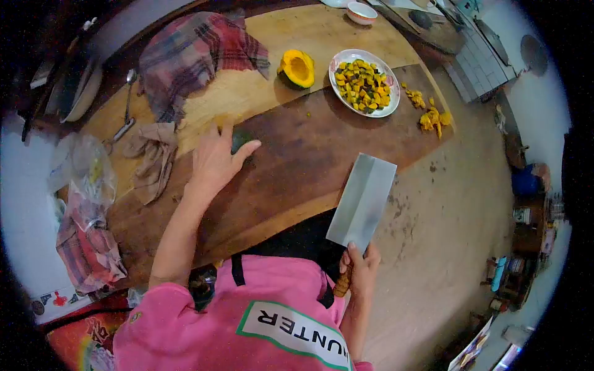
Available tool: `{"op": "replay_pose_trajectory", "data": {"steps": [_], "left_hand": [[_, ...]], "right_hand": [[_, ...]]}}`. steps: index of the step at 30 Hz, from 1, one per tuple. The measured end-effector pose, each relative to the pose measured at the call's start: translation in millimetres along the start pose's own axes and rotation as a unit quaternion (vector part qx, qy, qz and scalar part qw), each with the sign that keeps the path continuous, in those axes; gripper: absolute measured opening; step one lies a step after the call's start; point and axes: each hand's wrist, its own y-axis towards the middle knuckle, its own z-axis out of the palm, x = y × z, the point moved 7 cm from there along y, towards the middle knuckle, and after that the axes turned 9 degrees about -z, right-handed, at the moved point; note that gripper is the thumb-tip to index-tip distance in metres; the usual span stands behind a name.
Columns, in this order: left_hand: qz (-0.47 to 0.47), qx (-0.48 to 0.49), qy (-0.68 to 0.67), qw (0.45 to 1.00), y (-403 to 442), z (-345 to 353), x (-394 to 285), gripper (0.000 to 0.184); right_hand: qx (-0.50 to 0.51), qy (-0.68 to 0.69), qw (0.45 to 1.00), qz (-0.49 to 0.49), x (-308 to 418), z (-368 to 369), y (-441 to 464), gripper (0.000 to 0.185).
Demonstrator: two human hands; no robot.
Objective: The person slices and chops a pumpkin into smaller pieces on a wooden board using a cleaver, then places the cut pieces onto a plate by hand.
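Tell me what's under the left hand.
Beneath the left hand, a dark green piece partly shows, over the brown board. The hand covers the rest, so its full shape can't be seen.

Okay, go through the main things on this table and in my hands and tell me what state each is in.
Cleaver: gripped in right hand
Left hand: thumb and fingers apart, grip unclear
Green piece: partly hidden by left hand
Pumpkin half: cut, hollowed
Diced pumpkin: heaped on plate
Scraps: loose
Plaid cloth: rumpled
Brown cloth: crumpled
Bowl: upright
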Motion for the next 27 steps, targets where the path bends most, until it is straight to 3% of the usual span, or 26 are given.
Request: {"op": "replay_pose_trajectory", "data": {"steps": [1,4,7,11,14,17,20,23,27], "left_hand": [[0.019,0.003,0.011,1.000,-2,1,-5,0.079],[-0.007,0.190,-0.034,0.981,2,8,3,0.076],[0.216,0.217,-0.130,0.943,-1,-2,2,0.082],[0.297,0.324,-0.106,0.892,-9,11,5,0.095],[0.294,0.333,-0.087,0.892,-11,24,15,0.100],[0.246,0.218,-0.123,0.936,-11,9,17,0.091],[0.125,0.157,-0.162,0.966,-18,9,39,0.090],[0.106,0.095,-0.157,0.977,-31,7,46,0.085],[0.114,0.118,-0.240,0.957,-35,10,49,0.078]], "right_hand": [[0.003,-0.009,1.000,-0.002,1,0,-1,0.013],[-0.005,0.020,1.000,-0.003,-3,-1,-3,0.014],[-0.006,0.014,1.000,0.003,-8,-6,-5,0.014],[-0.023,0.014,1.000,0.004,-7,-6,-4,0.012],[-0.018,0.028,0.999,0.010,-11,-5,-5,0.013],[-0.009,0.025,1.000,0.004,-14,-6,-4,0.013],[-0.008,0.013,1.000,0.005,-14,-7,-6,0.013],[-0.011,0.014,1.000,0.016,-13,-5,-7,0.013],[-0.002,0.000,1.000,0.004,-12,-3,-3,0.011]]}}
